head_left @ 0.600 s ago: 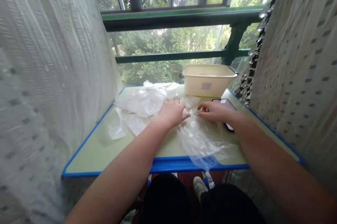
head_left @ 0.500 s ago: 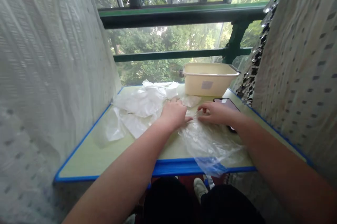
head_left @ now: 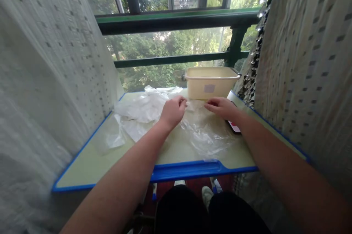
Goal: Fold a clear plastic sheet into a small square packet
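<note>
A clear plastic bag looks thin, crinkled and glossy, with bright highlights along its creases. The pile of plastic bags is milkier, translucent and softly shiny. The tabletop appears smooth and mostly matt, its blue rim plastic with a slight sheen. The storage bin is smooth, satin plastic; the phone screen looks glassy. Thin woven cloth forms the curtains, and the railing resembles painted metal.
</note>
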Motion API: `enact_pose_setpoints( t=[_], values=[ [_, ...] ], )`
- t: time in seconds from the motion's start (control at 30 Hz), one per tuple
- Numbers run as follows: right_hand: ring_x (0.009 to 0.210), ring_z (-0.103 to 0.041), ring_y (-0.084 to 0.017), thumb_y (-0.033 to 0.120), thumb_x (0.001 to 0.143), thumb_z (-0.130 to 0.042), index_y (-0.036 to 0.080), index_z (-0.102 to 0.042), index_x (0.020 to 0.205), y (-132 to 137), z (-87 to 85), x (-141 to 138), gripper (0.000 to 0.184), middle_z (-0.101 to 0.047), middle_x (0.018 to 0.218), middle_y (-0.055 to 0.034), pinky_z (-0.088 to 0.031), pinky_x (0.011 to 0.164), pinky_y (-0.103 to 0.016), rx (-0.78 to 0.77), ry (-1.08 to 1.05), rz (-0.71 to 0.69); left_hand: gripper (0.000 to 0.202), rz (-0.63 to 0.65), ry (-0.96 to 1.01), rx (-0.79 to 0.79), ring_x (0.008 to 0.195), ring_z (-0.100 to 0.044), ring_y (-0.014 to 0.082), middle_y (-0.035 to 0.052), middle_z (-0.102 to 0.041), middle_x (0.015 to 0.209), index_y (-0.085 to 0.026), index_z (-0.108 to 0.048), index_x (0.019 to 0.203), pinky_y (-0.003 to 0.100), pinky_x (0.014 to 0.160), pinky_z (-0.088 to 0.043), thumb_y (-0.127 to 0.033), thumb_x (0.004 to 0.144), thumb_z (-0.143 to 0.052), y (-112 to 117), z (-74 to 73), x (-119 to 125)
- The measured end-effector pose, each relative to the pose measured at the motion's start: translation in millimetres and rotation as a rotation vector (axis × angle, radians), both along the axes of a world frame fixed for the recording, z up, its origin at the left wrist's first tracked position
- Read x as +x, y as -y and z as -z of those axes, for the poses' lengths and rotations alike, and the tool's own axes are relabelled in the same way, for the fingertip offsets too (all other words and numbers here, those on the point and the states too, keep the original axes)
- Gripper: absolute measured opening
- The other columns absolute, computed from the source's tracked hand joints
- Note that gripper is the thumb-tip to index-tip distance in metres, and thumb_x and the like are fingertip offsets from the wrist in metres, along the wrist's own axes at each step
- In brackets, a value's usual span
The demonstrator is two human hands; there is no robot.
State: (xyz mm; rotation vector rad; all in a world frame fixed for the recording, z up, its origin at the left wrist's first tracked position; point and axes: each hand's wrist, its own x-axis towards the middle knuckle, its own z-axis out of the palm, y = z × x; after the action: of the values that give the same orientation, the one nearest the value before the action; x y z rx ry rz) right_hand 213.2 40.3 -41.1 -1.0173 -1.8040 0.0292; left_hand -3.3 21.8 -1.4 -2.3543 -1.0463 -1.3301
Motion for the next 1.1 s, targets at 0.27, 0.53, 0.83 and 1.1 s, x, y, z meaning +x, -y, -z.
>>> enact_pose_setpoints(
  t=[0.27, 0.53, 0.83, 1.1],
  values=[
    [0.064, -0.049, -0.010, 0.063, 0.076, -0.048, 0.011, -0.060, 0.082, 14, -4.1, -1, 0.054, -0.055, 0.072, -0.0048, -0.038, 0.057, -0.020, -0.133, -0.131, -0.186, 0.036, 0.118, 0.132, -0.067, 0.070, -0.060, 0.0085, 0.0015, -0.063, 0.074, -0.013, -0.055, 0.097, 0.019, 0.068, -0.043, -0.041, 0.092, -0.033, 3, -0.3, 2],
    [0.080, -0.055, -0.013, 0.042, 0.070, -0.063, 0.015, -0.063, 0.089, 2, -0.2, -2, 0.033, -0.060, 0.090, -0.0039, -0.042, 0.072, -0.022, -0.087, -0.005, -0.172, 0.047, 0.027, -0.080, 0.056, 0.081, -0.058, 0.0129, 0.0013, -0.063, 0.085, -0.016, -0.057, 0.107, 0.023, 0.073, -0.040, -0.051, 0.091, -0.030, 6, 2.7, 3],
    [0.053, -0.045, -0.007, 0.034, 0.071, -0.060, 0.011, -0.059, 0.088, 7, -2.4, -6, 0.029, -0.055, 0.069, -0.0029, -0.035, 0.048, -0.019, -0.070, -0.281, -0.160, 0.044, -0.246, -0.608, 0.024, 0.086, -0.055, 0.0205, 0.0028, -0.062, 0.090, -0.018, -0.061, 0.107, 0.029, 0.071, -0.040, -0.047, 0.074, -0.058, 8, -0.1, -3],
    [0.058, -0.048, -0.008, 0.030, 0.071, -0.060, 0.013, -0.066, 0.100, 4, -0.3, -2, 0.035, -0.061, 0.079, -0.0033, -0.037, 0.053, -0.020, -0.155, -0.125, -0.136, 0.035, -0.285, -0.505, 0.187, 0.092, -0.051, 0.0185, 0.0038, -0.059, 0.095, -0.017, -0.058, 0.109, 0.029, 0.082, -0.038, -0.021, 0.074, -0.057, 1, -0.5, -5]
  ],
)
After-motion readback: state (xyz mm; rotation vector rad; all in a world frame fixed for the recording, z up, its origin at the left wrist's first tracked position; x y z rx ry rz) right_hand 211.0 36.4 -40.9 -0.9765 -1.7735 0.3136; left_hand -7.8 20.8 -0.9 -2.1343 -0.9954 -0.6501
